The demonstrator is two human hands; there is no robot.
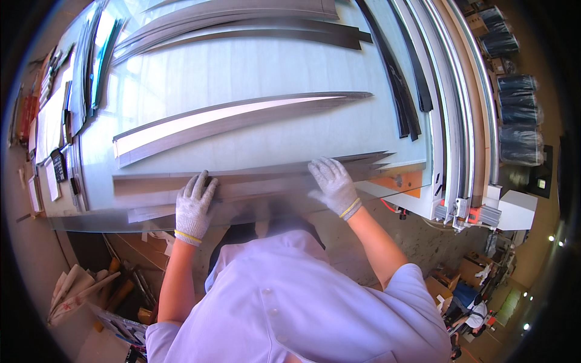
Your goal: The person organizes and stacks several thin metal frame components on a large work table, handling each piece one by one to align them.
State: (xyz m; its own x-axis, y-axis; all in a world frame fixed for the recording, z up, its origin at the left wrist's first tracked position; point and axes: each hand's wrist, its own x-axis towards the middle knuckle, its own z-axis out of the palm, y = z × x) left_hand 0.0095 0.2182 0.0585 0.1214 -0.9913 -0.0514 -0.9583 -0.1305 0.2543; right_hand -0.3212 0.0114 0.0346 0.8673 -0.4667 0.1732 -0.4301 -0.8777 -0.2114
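Both of my hands wear pale knit gloves with yellow cuff edges. My left hand (195, 204) lies with its fingers stretched out over the left part of several long, thin grey strips (266, 177) stacked along the near edge of the glass-topped table (254, 69). Toward the right part of the same strips, my right hand (334, 186) rests with fingers extended and its thumb apart. These strips taper to points at the right. Just beyond them lies another tapering grey strip (212, 134) with a pale band along its middle.
More grey strips (242, 27) lie at the far side. Black strips (387, 66) run beside metal rails (460, 91) on the right. A calculator (59, 164) and papers sit at the left. Rolled material (75, 293) stands below left; a person (475, 314) appears at lower right.
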